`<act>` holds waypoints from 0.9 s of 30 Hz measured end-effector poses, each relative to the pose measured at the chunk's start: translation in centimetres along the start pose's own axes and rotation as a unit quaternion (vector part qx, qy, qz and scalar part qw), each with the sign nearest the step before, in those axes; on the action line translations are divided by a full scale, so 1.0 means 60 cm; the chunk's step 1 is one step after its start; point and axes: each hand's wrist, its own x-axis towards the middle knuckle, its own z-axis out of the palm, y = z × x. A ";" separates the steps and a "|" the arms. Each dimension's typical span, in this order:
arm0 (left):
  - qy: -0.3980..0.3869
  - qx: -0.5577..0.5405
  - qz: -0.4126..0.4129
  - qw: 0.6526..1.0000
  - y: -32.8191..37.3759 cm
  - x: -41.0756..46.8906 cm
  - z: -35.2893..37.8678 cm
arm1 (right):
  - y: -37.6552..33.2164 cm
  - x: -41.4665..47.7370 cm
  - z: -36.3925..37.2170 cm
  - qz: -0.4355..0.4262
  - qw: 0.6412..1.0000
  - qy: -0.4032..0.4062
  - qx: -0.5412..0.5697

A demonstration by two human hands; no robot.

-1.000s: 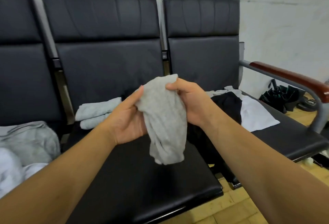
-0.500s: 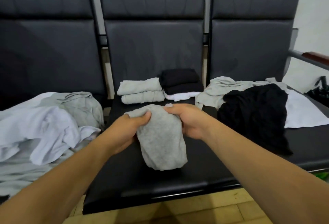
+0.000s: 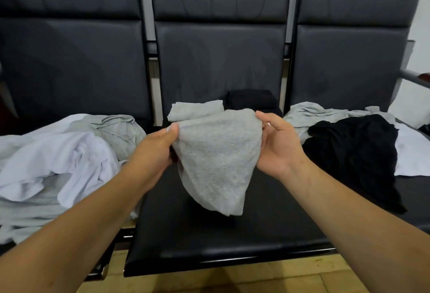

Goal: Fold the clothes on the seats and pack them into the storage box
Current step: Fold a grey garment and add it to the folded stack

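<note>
The grey garment (image 3: 216,160) was pinched at its top corners by the fingers (image 3: 173,129) of the left hand (image 3: 153,153) and right hand (image 3: 279,148), hanging below them over the seat (image 3: 209,241); corners should be held level, cloth taut.

3 black seats (image 3: 209,241) stand in a row. On the left one lies a messy pile (image 3: 58,160). On the middle one sit folded grey clothes (image 3: 195,110) and folded black clothes (image 3: 251,99). On the right lie loose black clothes (image 3: 353,153).

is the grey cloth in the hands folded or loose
Loose: the grey cloth hangs bunched, pinched by left hand and right hand.
</note>
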 end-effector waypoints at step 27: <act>-0.144 0.004 0.035 0.989 0.029 -0.031 -0.008 | -0.022 -0.028 0.034 0.034 0.824 -0.092 -0.558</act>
